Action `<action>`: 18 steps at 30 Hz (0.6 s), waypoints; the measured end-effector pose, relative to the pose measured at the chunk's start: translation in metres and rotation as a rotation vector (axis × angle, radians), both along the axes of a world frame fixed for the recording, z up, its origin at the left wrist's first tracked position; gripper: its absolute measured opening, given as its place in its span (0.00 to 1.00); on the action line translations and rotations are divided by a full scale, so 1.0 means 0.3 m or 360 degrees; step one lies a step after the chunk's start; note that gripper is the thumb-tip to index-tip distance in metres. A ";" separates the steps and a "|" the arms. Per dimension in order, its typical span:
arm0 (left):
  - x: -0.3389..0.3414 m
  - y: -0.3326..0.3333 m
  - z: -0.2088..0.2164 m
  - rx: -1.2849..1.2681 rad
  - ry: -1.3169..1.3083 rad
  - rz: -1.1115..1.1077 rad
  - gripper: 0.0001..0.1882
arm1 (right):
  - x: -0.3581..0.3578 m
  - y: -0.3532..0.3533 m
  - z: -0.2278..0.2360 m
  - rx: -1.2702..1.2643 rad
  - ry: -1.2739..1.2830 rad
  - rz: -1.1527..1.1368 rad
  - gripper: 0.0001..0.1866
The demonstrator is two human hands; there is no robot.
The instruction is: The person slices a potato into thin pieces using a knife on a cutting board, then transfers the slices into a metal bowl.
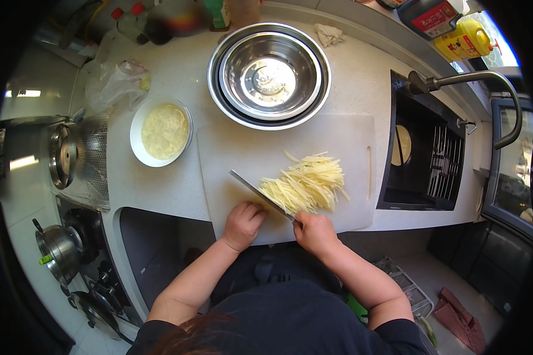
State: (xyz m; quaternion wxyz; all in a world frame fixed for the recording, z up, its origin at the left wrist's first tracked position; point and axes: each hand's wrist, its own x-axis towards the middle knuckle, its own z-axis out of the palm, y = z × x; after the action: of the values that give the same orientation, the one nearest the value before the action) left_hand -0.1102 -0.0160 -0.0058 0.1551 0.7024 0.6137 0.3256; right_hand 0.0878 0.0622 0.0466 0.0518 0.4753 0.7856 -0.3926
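A heap of thin, pale yellow strips (314,180), which look like cut potato, lies on a white cutting board (343,133). My right hand (315,232) is closed round the handle of a kitchen knife (260,193). Its blade slants up to the left along the heap's left edge, and I see it nearly edge-on. Just left of the blade, my left hand (243,226) rests at the board's near edge with its fingers curled in. Whatever those fingers hold, if anything, is hidden. The knife handle is mostly covered by my right hand.
Nested steel bowls (217,80) stand at the board's far edge. To the left is a white bowl (137,142) of pale yellow pieces in liquid, with a plastic bag (109,86) behind. A black sink (391,177) with a curved faucet (509,80) is right. Stovetop pots (59,254) sit lower left.
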 end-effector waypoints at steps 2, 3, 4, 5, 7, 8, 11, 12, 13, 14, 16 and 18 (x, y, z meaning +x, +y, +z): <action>-0.001 0.003 0.009 0.0002 0.0025 -0.0011 0.11 | 0.004 -0.001 0.005 0.0006 -0.0012 0.0005 0.05; -0.002 0.004 0.014 0.0003 0.0037 -0.0017 0.11 | 0.005 -0.002 0.009 0.0009 -0.0018 0.0008 0.05; -0.007 -0.001 0.024 0.0003 0.0030 -0.0008 0.10 | 0.005 -0.004 0.013 0.0009 -0.0013 -0.0007 0.05; -0.018 -0.011 0.034 0.0002 0.0024 0.0000 0.10 | 0.005 -0.007 0.017 0.0009 -0.0009 -0.0022 0.05; -0.029 -0.034 0.041 -0.0023 0.0010 0.0039 0.09 | 0.001 -0.013 0.025 -0.0008 0.0001 -0.0046 0.05; -0.031 -0.046 0.043 -0.0048 0.0004 0.0070 0.09 | -0.002 -0.016 0.030 -0.0026 0.0005 -0.0054 0.05; -0.017 -0.035 0.046 -0.0051 0.0004 0.0123 0.08 | -0.011 -0.027 0.025 -0.0042 0.0019 -0.0026 0.05; -0.010 -0.025 0.046 -0.0039 0.0007 0.0134 0.08 | -0.013 -0.030 0.020 -0.0041 0.0023 -0.0008 0.05; -0.004 -0.019 0.042 -0.0054 0.0025 0.0120 0.08 | -0.014 -0.032 0.016 -0.0025 0.0013 -0.0001 0.05; 0.001 -0.014 0.034 -0.0068 0.0042 0.0106 0.08 | -0.014 -0.034 0.011 -0.0008 0.0002 0.0007 0.05; 0.003 -0.013 0.019 -0.0074 0.0074 0.0096 0.08 | -0.015 -0.032 0.010 0.0011 -0.0017 -0.0016 0.05; 0.003 -0.016 0.008 -0.0055 0.0102 0.0103 0.08 | -0.012 -0.028 0.016 0.0016 -0.0032 -0.0075 0.04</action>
State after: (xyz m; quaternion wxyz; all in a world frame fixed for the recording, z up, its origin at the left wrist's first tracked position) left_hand -0.1092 -0.0209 -0.0034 0.1369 0.6894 0.6464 0.2970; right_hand 0.0841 0.0539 0.0515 0.0482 0.4980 0.7755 -0.3850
